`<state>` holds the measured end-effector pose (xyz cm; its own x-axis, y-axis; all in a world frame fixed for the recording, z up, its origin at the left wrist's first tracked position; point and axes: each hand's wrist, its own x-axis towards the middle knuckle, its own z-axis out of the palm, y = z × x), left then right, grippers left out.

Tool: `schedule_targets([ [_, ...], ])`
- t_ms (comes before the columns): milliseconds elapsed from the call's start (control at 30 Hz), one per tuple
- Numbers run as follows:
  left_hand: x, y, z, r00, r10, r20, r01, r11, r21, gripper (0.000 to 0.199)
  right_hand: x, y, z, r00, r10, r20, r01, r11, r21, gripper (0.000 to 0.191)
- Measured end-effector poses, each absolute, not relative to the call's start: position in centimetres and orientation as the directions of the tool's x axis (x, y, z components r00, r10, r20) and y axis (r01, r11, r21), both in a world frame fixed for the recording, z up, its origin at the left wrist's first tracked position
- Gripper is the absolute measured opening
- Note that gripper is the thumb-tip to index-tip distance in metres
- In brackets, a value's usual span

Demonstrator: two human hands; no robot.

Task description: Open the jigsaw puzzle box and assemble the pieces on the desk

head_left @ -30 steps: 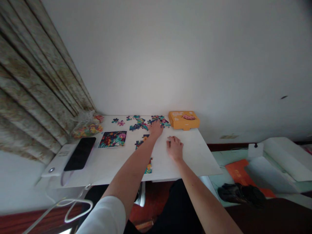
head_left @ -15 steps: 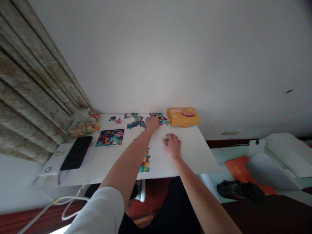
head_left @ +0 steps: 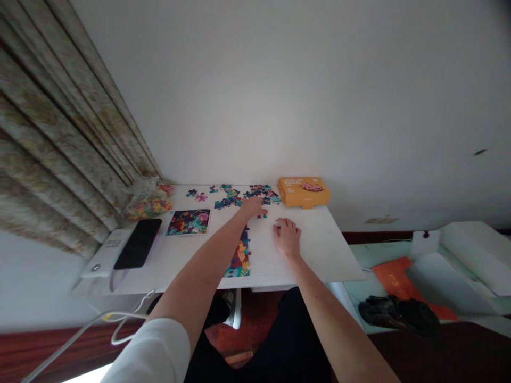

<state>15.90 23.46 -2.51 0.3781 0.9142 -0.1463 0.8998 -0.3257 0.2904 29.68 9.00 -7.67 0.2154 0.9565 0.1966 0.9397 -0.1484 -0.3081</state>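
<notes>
L hand (head_left: 253,207): palm down, fingers spread over the near edge of a scatter of loose jigsaw pcs (head_left: 255,196), w/ a small dark pc (head_left: 262,216) just beside the fingertips. Whether anything is pinched: impossible to tell from this view. R hand (head_left: 286,238): well apart from the L, palm down on a white table (head_left: 319,250), fingers loosely curled, a tiny pale speck at the fingertips, too small to tell what it is or whether it's held.

Nearer the body, just left of the R hand, a long strip of apparently joined pcs (head_left: 239,254) in navy, teal and orange. Scatter along the table's far side: navy, teal and pink pcs, mostly bunched, two lone pcs further left. Beyond it, at the far right corner, an orange box (head_left: 304,192) w/ a cartoon-like picture on the lid.

Left of the strip, a flat floral picture card (head_left: 187,222) — dark ground, bright flowers. Further left, a black phone (head_left: 138,251) on a white pad (head_left: 104,253), and a clear bag of colourful items (head_left: 147,205) against a patterned curtain (head_left: 51,122).
</notes>
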Motion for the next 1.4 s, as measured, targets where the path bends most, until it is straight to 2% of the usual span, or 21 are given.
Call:
schedule_targets([
  [100,15.8,23.3,-2.9,0.389,0.907,-0.162,0.897,-0.333,0.291,0.058,29.6,9.0,-7.8,0.22,0.953,0.208,0.939,-0.148,-0.311,0.031],
  [167,15.9,23.3,-3.2,0.375,0.911,-0.169,0.899,-0.314,0.304,0.06,29.6,9.0,-7.7,0.218,0.952,0.217,0.938,-0.143,-0.316,0.031],
  [300,16.4,23.6,-3.7,0.332,0.926,-0.182,0.888,-0.242,0.391,0.052,29.7,8.9,-7.6,0.219,0.95,0.221,0.935,-0.139,-0.327,0.03],
  [400,16.6,23.8,-3.8,0.299,0.938,-0.174,0.845,-0.176,0.505,0.045,29.7,9.0,-7.6,0.222,0.949,0.224,0.932,-0.139,-0.335,0.03],
  [467,16.6,23.6,-3.7,0.271,0.951,-0.15,0.79,-0.131,0.599,0.033,29.7,9.0,-7.6,0.222,0.949,0.225,0.93,-0.136,-0.341,0.03],
  [567,16.8,22.5,-3.5,0.191,0.978,-0.087,0.665,-0.064,0.744,0.022,29.8,9.0,-7.7,0.232,0.946,0.228,0.923,-0.14,-0.357,0.03],
  [733,17.1,17.9,-4.2,0.025,0.998,-0.052,0.41,0.037,0.911,0.037,30.1,9.1,-8.0,0.258,0.931,0.257,0.904,-0.139,-0.403,0.031],
  [800,16.9,15.4,-4.9,-0.029,0.995,-0.091,0.232,0.095,0.968,0.038,30.4,9.2,-8.3,0.282,0.919,0.276,0.88,-0.133,-0.456,0.033],
  [833,16.8,14.1,-5.2,-0.066,0.987,-0.149,0.053,0.152,0.987,0.037,30.6,9.3,-8.4,0.306,0.908,0.287,0.86,-0.134,-0.493,0.033],
  [933,16.3,10.6,-6.0,-0.121,0.932,-0.341,-0.36,0.279,0.89,0.03,31.4,9.6,-8.9,0.39,0.858,0.335,0.765,-0.1,-0.636,0.036],
  [1000,16.0,8.7,-6.2,-0.13,0.909,-0.396,-0.469,0.295,0.832,0.026,31.9,9.7,-9.1,0.444,0.817,0.367,0.68,-0.041,-0.732,0.038],
  [1167,15.8,5.5,-6.1,-0.087,0.896,-0.436,-0.607,0.3,0.736,0.031,31.0,8.1,-8.8,0.594,0.746,0.3,0.412,0.038,-0.911,0.05],
  [1267,15.6,4.5,-6.0,-0.062,0.898,-0.436,-0.649,0.295,0.701,0.033,28.9,6.2,-8.2,0.488,0.85,0.2,0.21,0.107,-0.972,0.054],
  [1400,15.2,3.9,-6.0,-0.052,0.91,-0.41,-0.649,0.281,0.707,0.032,26.3,4.2,-7.4,0.315,0.944,0.096,0.04,0.088,-0.995,0.061],
])
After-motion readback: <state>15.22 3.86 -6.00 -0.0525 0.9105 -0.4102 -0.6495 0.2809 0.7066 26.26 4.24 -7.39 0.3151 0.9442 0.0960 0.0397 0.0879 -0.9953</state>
